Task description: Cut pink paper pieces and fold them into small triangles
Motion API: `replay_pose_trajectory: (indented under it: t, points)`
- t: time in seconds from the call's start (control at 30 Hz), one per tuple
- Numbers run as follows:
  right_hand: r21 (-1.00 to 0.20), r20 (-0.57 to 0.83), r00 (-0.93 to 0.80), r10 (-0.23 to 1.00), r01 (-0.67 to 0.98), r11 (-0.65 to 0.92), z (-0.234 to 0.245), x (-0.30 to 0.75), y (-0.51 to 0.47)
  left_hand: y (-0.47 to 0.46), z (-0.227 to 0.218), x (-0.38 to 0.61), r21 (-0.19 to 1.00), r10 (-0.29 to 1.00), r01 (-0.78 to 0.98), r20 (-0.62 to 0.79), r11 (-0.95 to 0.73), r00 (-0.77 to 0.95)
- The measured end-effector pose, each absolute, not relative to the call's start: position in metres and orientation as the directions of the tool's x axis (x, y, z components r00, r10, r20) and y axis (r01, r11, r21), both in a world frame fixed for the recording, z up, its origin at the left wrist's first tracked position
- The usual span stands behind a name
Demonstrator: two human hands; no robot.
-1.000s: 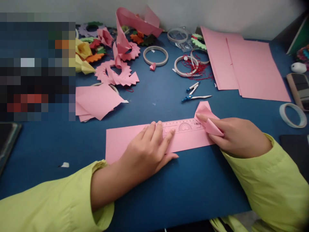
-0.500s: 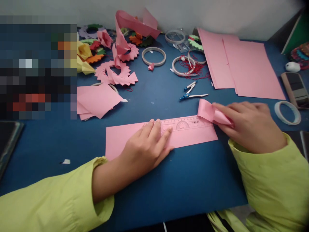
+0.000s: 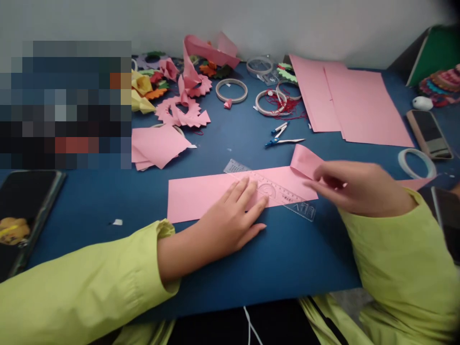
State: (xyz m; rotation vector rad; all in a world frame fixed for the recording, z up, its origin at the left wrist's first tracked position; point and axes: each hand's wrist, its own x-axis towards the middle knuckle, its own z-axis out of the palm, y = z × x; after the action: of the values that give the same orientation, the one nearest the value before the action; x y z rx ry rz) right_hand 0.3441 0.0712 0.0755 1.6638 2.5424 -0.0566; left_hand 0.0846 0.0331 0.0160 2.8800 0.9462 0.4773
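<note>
The clear, flat plastic ruler [image 3: 283, 194] lies slantwise across the long pink paper rectangle [image 3: 196, 199] before you. Behind both lies your slim blue-and-white compass [image 3: 276, 142].

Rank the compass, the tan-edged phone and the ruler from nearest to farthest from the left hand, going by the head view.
From the left hand:
1. Ruler, partly under it.
2. Compass, ahead and rightward.
3. Tan-edged phone, far right.
</note>
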Motion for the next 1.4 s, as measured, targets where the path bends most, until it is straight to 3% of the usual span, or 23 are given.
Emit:
replay_pose_trajectory:
  t: [0.07, 0.13, 0.2, 0.3, 0.5, 0.63, 0.83, 0.97, 1.07, 1.17, 1.3, 1.4]
  points:
    - [-0.1, -0.288, -0.42, 0.861, 0.907, 0.409, 0.075, 0.351, 0.069, 0.041, 0.017, 0.081, 0.231, 0.546, 0.496, 0.301, -0.837, 0.782]
    - [-0.033, -0.366, -0.305, 0.879, 0.948, 0.315, 0.075, 0.358, 0.068, 0.045, 0.018, 0.079, 0.266, 0.489, 0.42, 0.312, -0.868, 0.815]
    - [0.037, -0.394, -0.182, 0.901, 0.976, 0.213, 0.075, 0.364, 0.07, 0.043, 0.019, 0.079, 0.2, 0.356, 0.303, 0.351, -0.932, 0.866]
    - [0.003, -0.442, -0.185, 0.878, 0.978, 0.208, 0.075, 0.367, 0.077, 0.036, 0.017, 0.083, 0.111, 0.248, 0.222, 0.361, -0.969, 0.899]
    - [-0.172, -0.614, -0.058, 0.787, 0.983, -0.061, 0.08, 0.354, 0.088, 0.035, 0.011, 0.084, 0.116, 0.249, 0.222, 0.366, -0.968, 0.897]
    - [-0.31, -0.618, -0.082, 0.782, 0.939, -0.147, 0.076, 0.35, 0.091, 0.036, 0.011, 0.082, 0.113, 0.245, 0.219, 0.371, -0.969, 0.896]
    - [-0.306, -0.616, -0.17, 0.769, 0.951, -0.034, 0.076, 0.346, 0.089, 0.036, 0.014, 0.081, 0.098, 0.252, 0.232, 0.358, -0.968, 0.899]
    - [-0.351, -0.638, -0.203, 0.743, 0.935, -0.046, 0.077, 0.347, 0.088, 0.036, 0.012, 0.081, 0.09, 0.246, 0.229, 0.383, -0.969, 0.89]
    - [-0.436, -0.6, -0.3, 0.742, 0.9, 0.012, 0.072, 0.349, 0.088, 0.036, 0.011, 0.081, 0.076, 0.257, 0.248, 0.414, -0.966, 0.873]
    - [-0.461, -0.465, -0.472, 0.749, 0.851, 0.25, 0.064, 0.347, 0.085, 0.036, 0.011, 0.08, 0.075, 0.299, 0.295, 0.412, -0.952, 0.86]
    - [-0.262, -0.204, -0.545, 0.813, 0.831, 0.492, 0.06, 0.335, 0.073, 0.038, 0.012, 0.078, 0.082, 0.324, 0.318, 0.392, -0.944, 0.861]
    - [0.029, -0.029, -0.546, 0.837, 0.837, 0.547, 0.062, 0.325, 0.061, 0.039, 0.012, 0.078, 0.083, 0.32, 0.313, 0.388, -0.946, 0.864]
